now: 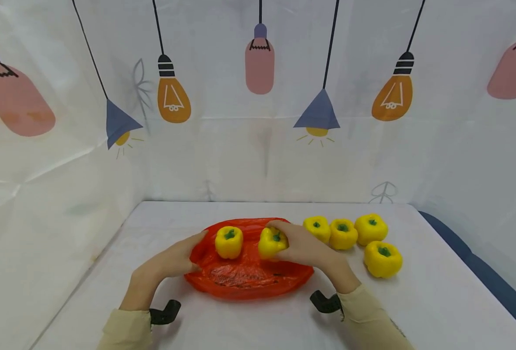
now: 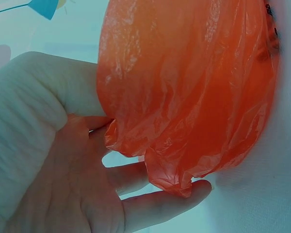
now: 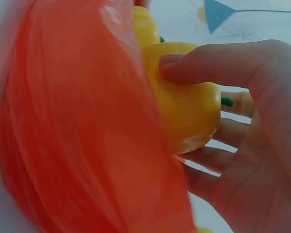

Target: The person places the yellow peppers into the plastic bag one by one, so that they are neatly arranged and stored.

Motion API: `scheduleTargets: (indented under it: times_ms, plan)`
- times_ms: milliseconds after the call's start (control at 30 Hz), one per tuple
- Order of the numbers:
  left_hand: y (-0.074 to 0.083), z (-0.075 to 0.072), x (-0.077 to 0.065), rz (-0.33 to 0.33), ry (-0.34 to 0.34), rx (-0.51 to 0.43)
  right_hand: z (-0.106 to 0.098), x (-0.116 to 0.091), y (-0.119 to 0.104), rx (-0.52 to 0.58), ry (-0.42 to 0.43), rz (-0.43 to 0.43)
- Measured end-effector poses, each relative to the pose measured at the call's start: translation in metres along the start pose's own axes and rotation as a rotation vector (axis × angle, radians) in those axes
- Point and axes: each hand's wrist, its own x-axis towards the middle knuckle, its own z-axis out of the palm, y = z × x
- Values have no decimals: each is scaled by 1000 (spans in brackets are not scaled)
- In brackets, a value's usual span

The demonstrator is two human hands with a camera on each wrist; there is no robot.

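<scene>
A red plastic bag [image 1: 240,282] lies spread flat on the white table, and its glossy side shows large in the left wrist view. At the bag's left edge my left hand [image 1: 174,257] holds the plastic between thumb and fingers. My right hand [image 1: 308,247] grips a yellow bell pepper [image 1: 268,244] over the right half of the bag, thumb on the near side and fingers on the far side. In the right wrist view the thumb presses on this pepper [image 3: 189,114], whose green stem points toward the palm. Another yellow bell pepper [image 1: 228,245] sits on the bag, left of the gripped one.
Several more yellow bell peppers stand right of the bag: one [image 1: 382,259] nearer, others such as this pepper [image 1: 371,229] in a row behind. The white table [image 1: 174,214] backs onto a pale curtain [image 1: 222,160] printed with lamps. A dark blue edge [image 1: 485,267] runs along the right.
</scene>
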Motion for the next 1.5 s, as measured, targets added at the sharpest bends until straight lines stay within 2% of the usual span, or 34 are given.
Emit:
scheduleTargets:
  times_ms: [167, 667, 967, 1200, 1500]
  plan:
    - [0, 1, 0, -15, 2, -6, 9, 10, -3, 12, -10, -34]
    - [3, -1, 0, -5, -5, 6, 31, 29, -2, 19, 46, -108]
    - [3, -1, -1, -21, -9, -9, 31, 26, -4, 25, 29, -102]
    - [3, -1, -1, -7, -7, -13, 31, 25, -2, 23, 26, -85]
    - [3, -1, -1, -5, -10, -18, 21, 19, -3, 13, 33, -94]
